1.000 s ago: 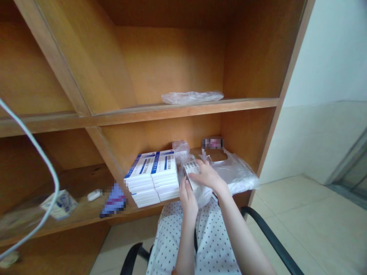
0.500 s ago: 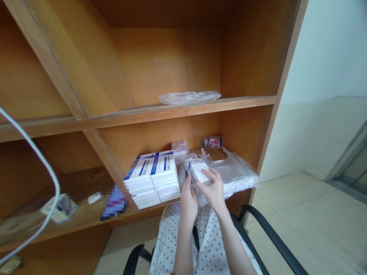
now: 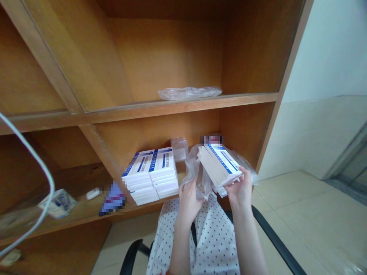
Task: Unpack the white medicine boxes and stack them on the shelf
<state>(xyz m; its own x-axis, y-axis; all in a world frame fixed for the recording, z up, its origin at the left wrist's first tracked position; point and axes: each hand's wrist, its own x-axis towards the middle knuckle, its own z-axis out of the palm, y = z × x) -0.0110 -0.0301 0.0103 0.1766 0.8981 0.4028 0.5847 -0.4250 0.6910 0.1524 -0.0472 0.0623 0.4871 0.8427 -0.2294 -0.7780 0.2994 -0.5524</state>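
Observation:
My right hand [image 3: 240, 188] grips the near end of a white and blue flat box [image 3: 219, 164], which is tilted with its printed face up; more boxes may lie under it. A clear plastic bag [image 3: 192, 168] hangs at the left of this box, and my left hand [image 3: 189, 200] is closed on the bag's near edge. To the left, two stacks of the same white and blue boxes [image 3: 151, 175] stand side by side on the lower shelf. The bag's right part is mostly hidden behind the held box.
A small clear plastic package [image 3: 179, 149] sits behind the stacks. On the upper shelf lies a folded clear bag [image 3: 189, 93]. The left compartment holds a carton [image 3: 59, 204], a white object [image 3: 93, 193] and a blurred blue item [image 3: 113, 199]. A white cable [image 3: 43, 172] crosses the left side; a chair armrest [image 3: 278, 238] is at right.
The white and blue box has come up and to the right in my right hand, turned printed face up. My left hand has let go of it and now holds the plastic bag.

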